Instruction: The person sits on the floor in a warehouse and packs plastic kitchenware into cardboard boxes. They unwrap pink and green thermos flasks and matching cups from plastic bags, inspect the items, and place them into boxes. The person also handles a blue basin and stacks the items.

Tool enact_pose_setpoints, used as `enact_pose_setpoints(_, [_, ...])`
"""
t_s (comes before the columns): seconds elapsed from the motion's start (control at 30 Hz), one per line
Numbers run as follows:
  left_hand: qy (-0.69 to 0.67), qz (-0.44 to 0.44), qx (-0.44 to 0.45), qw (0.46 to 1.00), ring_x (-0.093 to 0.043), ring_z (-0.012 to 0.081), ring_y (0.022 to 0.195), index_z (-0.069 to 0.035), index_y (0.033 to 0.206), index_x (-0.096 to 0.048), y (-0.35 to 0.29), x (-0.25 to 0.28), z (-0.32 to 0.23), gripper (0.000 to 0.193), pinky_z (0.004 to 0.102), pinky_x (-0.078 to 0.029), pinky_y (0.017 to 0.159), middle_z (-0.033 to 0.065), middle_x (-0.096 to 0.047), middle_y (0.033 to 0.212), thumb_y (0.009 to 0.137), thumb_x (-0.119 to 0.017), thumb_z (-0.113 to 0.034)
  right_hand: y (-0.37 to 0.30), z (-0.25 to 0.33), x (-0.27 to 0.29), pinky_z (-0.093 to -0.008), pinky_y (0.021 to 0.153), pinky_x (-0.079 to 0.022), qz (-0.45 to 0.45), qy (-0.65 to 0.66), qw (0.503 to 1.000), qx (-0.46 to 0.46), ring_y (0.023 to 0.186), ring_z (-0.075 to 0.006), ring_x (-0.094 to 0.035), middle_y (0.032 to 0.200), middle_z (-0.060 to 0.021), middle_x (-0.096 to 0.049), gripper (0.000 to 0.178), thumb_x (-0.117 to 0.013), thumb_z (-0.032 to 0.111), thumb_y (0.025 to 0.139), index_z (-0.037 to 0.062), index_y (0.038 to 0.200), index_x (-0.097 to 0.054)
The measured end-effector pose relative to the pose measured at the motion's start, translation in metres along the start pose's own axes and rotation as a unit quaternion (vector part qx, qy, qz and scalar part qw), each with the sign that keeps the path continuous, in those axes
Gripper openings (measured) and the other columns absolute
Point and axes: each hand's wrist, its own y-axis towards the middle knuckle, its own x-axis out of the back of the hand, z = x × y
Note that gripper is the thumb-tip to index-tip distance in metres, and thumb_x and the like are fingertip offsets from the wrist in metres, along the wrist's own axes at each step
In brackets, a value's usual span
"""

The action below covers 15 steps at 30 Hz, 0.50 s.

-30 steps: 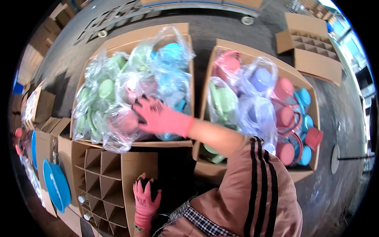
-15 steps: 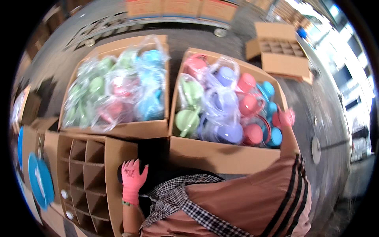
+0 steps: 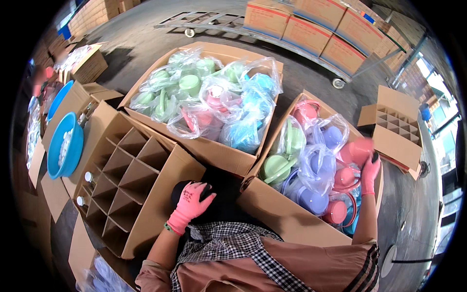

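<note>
From where I stand, taking the clock on the view with twelve away from the worker, the right hand [image 3: 370, 176] is just past three o'clock. Its fingers appear clamped on a slightly blurred red cup [image 3: 361, 150], at three o'clock over the far-right side of a carton [image 3: 292, 209] of cups. In there I see bagged purple cups [image 3: 314, 200], a green cup [image 3: 274, 168] and pink cups [image 3: 335, 211].

Down at seven o'clock, the left hand [image 3: 190, 200] rests on something dark [image 3: 179, 192], holding nothing that I can see, fingers a little curled and thumb apart. Near it, towards eight, stands a divided box [image 3: 165, 194]. Another carton [image 3: 209, 155], with bagged cups, sits at eleven. A blue basin [image 3: 73, 119] is at nine, and a trolley [image 3: 287, 47] carries boxes [image 3: 316, 19] at one.
</note>
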Motion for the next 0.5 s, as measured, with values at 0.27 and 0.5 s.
enact_pose_setpoints(0.27, [-0.56, -0.043, 0.09, 0.822, -0.033, 0.0196, 0.121, -0.003, 0.133, -0.019, -0.01, 0.013, -0.004, 0.088, 0.0332, -0.026, 0.1, 0.0098, -0.034, 0.131, 0.066, -0.072, -0.02, -0.186, 0.297, -0.126, -0.0246, 0.072, -0.044, 0.597, 0.507, 0.541, -0.307, 0.08, -0.0135, -0.055, 0.087, -0.0048, -0.058, 0.019, -0.05, 0.012, 0.084, -0.0006, 0.097, -0.055])
enact_pose_setpoints(0.5, [-0.69, -0.172, 0.095, 0.697, -0.044, 0.0202, 0.112, 0.001, 0.126, -0.032, -0.034, 0.038, -0.012, 0.079, 0.034, -0.034, 0.094, 0.0109, -0.045, 0.122, 0.065, -0.075, -0.023, -0.256, 0.293, -0.191, -0.0268, 0.083, -0.04, 0.573, 0.548, 0.584, -0.174, 0.095, -0.0121, -0.049, 0.103, -0.0041, -0.052, 0.035, -0.046, 0.02, 0.088, -0.0007, 0.116, -0.044])
